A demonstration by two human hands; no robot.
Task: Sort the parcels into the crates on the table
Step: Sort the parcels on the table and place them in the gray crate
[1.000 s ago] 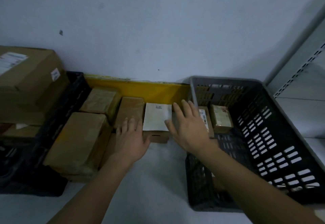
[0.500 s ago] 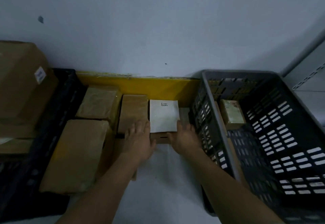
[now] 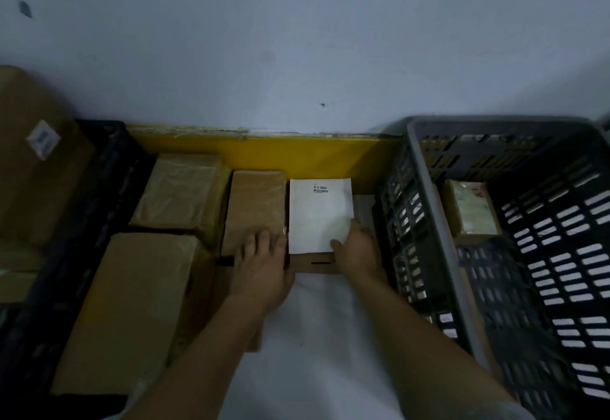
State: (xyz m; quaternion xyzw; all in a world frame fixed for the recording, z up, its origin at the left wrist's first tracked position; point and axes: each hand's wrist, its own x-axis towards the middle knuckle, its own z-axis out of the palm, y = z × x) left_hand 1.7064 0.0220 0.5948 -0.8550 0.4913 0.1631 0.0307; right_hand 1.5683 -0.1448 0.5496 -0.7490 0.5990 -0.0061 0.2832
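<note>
Brown cardboard, topped by a white label, makes up the small parcel that is gripped from both sides near the back edge of the white desk. The right hand is curled round the parcel's right near corner, with the thumb laid on the white label. The left hand is placed at the parcel's left side; its fingers lie fairly straight over the neighbouring brown parcel, and whether the thumb is closed on the labelled parcel cannot be told.

A yellow strip is seen along the wall behind the parcels. Two more wrapped parcels are found to the left: one at the back and a larger one nearer the front.

At the right edge of the desk a grey crate is set, and a small parcel is seen inside it against its left wall. At the left edge a black crate is seen, with a large carton resting in it.
</note>
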